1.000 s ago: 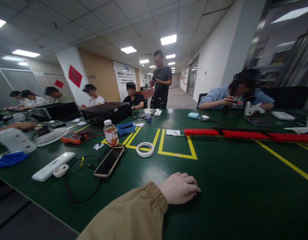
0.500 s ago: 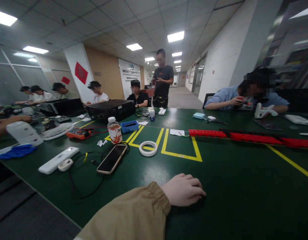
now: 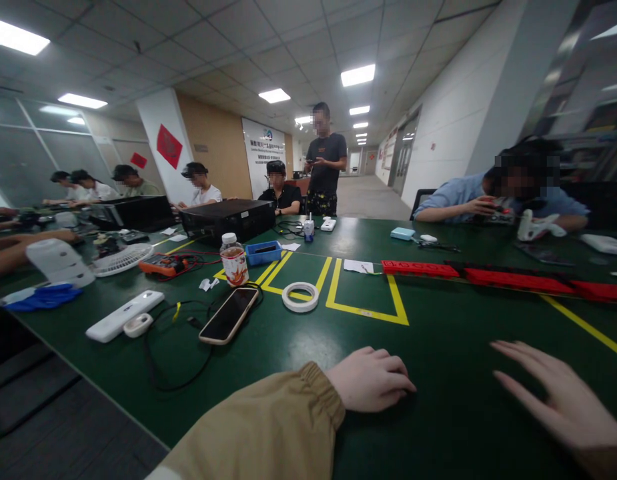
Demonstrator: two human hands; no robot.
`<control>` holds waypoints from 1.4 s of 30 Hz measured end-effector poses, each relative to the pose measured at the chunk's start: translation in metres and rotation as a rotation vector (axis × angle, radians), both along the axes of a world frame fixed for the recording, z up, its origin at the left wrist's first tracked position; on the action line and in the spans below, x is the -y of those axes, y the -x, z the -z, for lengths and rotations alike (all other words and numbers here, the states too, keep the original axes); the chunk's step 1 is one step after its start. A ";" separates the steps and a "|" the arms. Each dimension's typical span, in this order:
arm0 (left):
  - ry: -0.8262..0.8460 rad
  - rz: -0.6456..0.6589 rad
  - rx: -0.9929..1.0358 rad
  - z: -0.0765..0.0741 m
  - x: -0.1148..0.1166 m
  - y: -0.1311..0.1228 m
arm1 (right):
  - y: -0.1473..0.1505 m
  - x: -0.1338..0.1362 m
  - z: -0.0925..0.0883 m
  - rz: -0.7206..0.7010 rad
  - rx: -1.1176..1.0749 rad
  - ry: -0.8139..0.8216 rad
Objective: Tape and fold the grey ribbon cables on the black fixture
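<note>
My left hand [image 3: 369, 380] rests palm down on the green table, its fingers loosely bent, with nothing seen in it. To the right, my right hand [image 3: 563, 400] hovers at or just above the tabletop, its thumb apart from its stretched fingers, and it is open. Ahead of the left hand lies a roll of white tape [image 3: 299, 297]. A phone [image 3: 230, 316] with a pale case lies left of the tape, screen up. A row of red strips [image 3: 518, 281] runs across the table beyond my right hand.
A drink bottle [image 3: 234, 260], a blue tray [image 3: 264, 253], an orange multimeter [image 3: 163, 265] and a white power bank [image 3: 125, 316] stand or lie on the left. Yellow tape lines [image 3: 368, 312] mark the table [image 3: 283, 360]. Across it, a person in blue [image 3: 448, 197] leans over.
My right hand has come into view from the right side, open. My left hand stays on the table. The whole view has shifted slightly.
</note>
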State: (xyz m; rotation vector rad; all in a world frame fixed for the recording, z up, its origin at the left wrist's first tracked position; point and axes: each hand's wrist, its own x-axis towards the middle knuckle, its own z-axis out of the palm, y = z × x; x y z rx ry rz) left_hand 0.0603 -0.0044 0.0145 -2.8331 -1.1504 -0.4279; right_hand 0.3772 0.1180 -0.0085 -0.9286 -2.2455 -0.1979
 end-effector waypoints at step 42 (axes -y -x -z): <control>0.036 0.011 0.043 -0.003 0.005 -0.001 | 0.114 0.123 -0.018 -0.481 0.206 0.507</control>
